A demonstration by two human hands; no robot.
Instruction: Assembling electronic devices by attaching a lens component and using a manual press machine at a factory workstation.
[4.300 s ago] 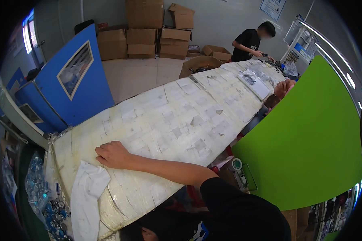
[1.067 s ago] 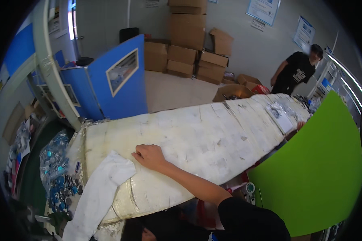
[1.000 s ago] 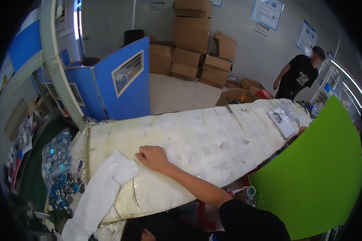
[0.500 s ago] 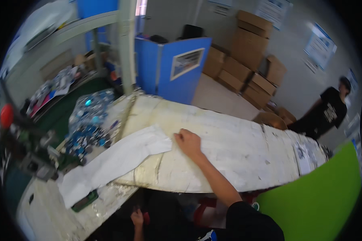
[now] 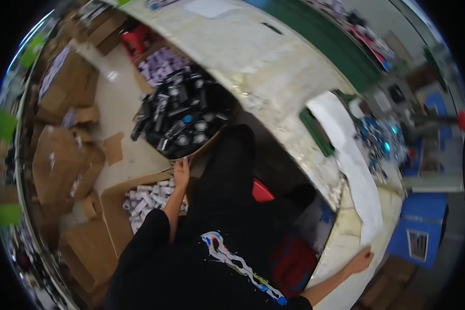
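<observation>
My left hand (image 5: pixel 181 171) is closed at the near edge of a cardboard box (image 5: pixel 197 154), its fingers on the rim. Black tube-shaped pieces (image 5: pixel 178 106), some with shiny ends, fill that box. My right hand (image 5: pixel 360 261) rests curled on the pale worktable (image 5: pixel 341 281), with nothing visible in it. Just beyond it lies the end of a long white strip of cloth or paper (image 5: pixel 364 206). The strip's other end lies over the green base (image 5: pixel 315 126) of a hand press (image 5: pixel 390 98) with a red knob (image 5: pixel 464 120).
A box of white tube-shaped pieces (image 5: pixel 142 204) sits beside my left forearm. Purple-white pieces (image 5: pixel 163 66) fill another box farther off. Large cartons (image 5: pixel 62 165) line the left. Small blue and silver parts (image 5: pixel 380 139) lie beyond the strip. A blue partition (image 5: pixel 418 227) stands at right.
The view has swung left and down, bringing the floor boxes into sight. My left hand has moved from beneath the table to the box of black pieces. My right hand remains on the table, curled.
</observation>
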